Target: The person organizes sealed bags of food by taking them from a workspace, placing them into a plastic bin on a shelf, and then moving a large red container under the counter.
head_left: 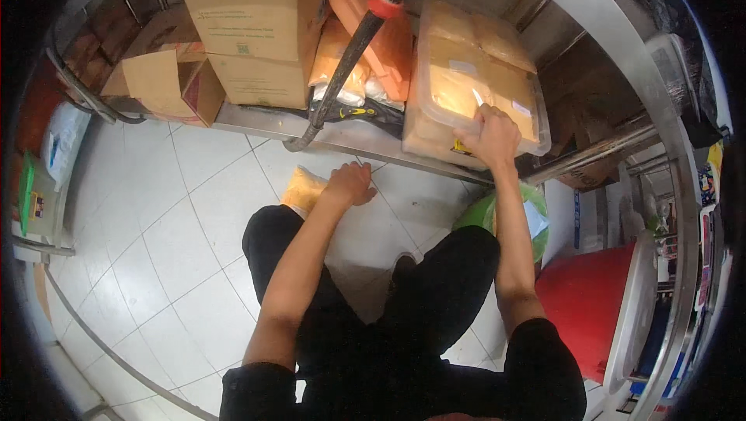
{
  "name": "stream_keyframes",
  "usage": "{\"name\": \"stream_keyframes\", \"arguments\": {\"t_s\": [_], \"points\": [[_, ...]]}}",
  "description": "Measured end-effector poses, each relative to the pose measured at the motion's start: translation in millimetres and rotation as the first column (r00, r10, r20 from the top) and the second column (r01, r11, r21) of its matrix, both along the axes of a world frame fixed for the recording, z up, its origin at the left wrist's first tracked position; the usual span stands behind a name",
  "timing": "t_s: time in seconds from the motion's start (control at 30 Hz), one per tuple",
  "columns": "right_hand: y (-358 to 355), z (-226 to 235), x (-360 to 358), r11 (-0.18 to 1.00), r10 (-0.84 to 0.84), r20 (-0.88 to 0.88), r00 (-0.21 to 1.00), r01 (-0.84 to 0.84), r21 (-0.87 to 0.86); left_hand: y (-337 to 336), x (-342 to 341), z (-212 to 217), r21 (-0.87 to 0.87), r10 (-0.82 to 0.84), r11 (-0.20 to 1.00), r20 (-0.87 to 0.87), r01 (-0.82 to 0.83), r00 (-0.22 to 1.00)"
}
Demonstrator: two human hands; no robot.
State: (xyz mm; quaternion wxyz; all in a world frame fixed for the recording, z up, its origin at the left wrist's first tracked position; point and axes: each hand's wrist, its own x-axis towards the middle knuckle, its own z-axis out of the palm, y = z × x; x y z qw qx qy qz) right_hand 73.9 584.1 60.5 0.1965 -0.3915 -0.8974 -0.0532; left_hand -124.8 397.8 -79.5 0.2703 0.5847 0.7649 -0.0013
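Observation:
I am crouched over a white tiled floor in front of a low steel shelf (pixel 342 135). My right hand (pixel 489 137) rests on the front edge of a clear plastic lidded tub (pixel 474 83) filled with yellowish packets, fingers curled over its rim. My left hand (pixel 351 182) is shut on a yellow bag (pixel 303 188) that lies on the floor just below the shelf edge. My black-trousered knees fill the lower middle.
Cardboard boxes (pixel 256 24) stand on the shelf at left, with orange packets (pixel 388 48) beside them. A black hose with a red band (pixel 365 24) leans across the shelf. A red container (pixel 583 304) and a green bag (pixel 536 219) sit to my right.

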Motion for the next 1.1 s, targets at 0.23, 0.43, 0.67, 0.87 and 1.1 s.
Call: {"name": "stream_keyframes", "arguments": {"t_s": [0.23,0.43,0.67,0.87,1.1], "points": [[-33,3,15,1.0,0.007,-0.027,1.0,-0.007,0.004,11,1,-13,-0.023,0.007,1.0,0.003,-0.007,1.0],[-41,7,15,0.999,0.02,-0.015,1.0,-0.021,-0.04,8,0,-12,0.024,-0.004,1.0,0.038,0.003,0.999],[-75,-3,33,0.985,0.103,0.034,0.994,-0.098,-0.141,19,3,-1,0.003,-0.001,1.0,0.071,0.001,0.998],[-75,-17,37,0.979,0.174,-0.083,0.981,-0.181,-0.089,27,19,-11,0.32,-0.117,0.947,0.39,-0.015,0.913],[-69,-10,51,0.969,0.215,-0.023,0.976,-0.216,-0.119,21,42,44,0.083,-0.013,0.993,0.793,-0.086,0.609]]}}
